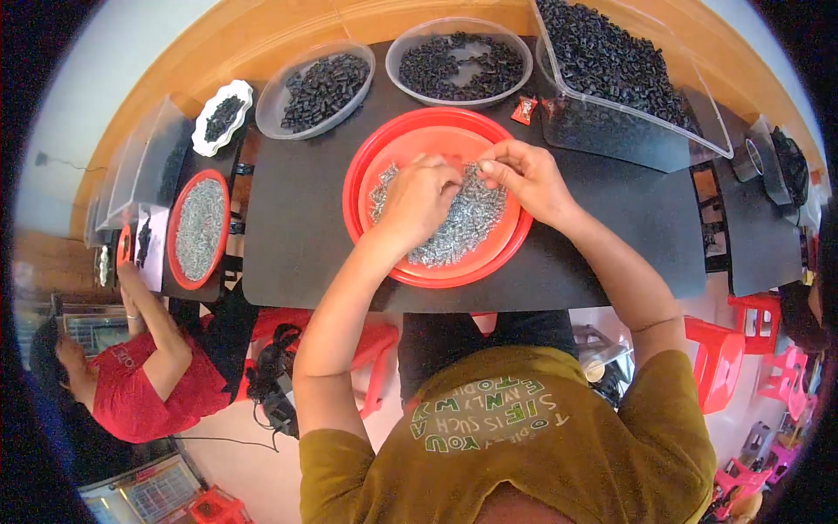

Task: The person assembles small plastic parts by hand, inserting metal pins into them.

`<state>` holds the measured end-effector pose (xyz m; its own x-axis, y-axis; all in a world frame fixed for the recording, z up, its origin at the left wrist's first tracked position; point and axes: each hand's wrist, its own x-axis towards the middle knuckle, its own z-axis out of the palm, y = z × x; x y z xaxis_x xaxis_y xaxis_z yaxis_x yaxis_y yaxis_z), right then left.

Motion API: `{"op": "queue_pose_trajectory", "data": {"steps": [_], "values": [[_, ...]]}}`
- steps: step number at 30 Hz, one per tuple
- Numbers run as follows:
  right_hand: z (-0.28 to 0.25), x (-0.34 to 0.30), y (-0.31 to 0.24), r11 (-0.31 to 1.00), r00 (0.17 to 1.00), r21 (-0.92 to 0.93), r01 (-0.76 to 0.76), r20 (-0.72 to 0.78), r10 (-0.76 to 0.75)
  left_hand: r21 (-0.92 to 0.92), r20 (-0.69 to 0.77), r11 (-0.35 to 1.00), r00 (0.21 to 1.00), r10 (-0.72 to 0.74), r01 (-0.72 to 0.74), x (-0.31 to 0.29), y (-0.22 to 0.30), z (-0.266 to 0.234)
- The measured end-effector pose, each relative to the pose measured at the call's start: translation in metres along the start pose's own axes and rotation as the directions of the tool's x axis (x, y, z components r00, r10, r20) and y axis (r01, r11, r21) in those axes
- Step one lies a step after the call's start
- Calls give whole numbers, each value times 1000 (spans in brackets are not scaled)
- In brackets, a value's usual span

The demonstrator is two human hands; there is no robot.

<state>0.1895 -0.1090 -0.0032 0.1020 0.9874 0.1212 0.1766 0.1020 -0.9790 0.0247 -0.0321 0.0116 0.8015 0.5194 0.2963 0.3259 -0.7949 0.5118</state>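
Note:
A red round basin [367, 236] stands before me on the dark table, holding a pile of small silvery metal pieces [463, 234]. Over the left part of the pile is my left hand [417, 199], its fingers curled in and their tips mostly hidden. My right hand [530, 182] is above the basin's right side. Its thumb and forefinger pinch together, and whatever lies between them is too small to name. A small gap separates the two hands.
Beyond the basin stand two clear round tubs [281, 131] [417, 94] of small black parts and a big clear bin [602, 131] full of them. A small red packet [524, 110] lies nearby. At left, a person in red [166, 384] works beside another red tray [225, 229] of metal pieces.

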Motion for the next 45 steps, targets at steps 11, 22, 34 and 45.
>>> {"op": "queue_pose_trajectory", "data": {"steps": [11, 22, 34, 45], "values": [[14, 19, -17, 980, 988, -164, 118, -82, -132, -669, -86, 708, 922, -379, 228, -27, -6, -12], [-37, 157, 6, -68, 963, -961, -268, -263, -65, -735, -251, 668, 868, -428, 117, -54, 7, -14], [-25, 141, -3, 389, 932, -920, -47, -180, -314, -946, -204, 324, 822, -532, -25, -56, 4, -12], [50, 10, -41, 748, 919, 534, -394, 231, 320, -979, -196, 92, 725, -660, -181, -40, 18, -1]]}}
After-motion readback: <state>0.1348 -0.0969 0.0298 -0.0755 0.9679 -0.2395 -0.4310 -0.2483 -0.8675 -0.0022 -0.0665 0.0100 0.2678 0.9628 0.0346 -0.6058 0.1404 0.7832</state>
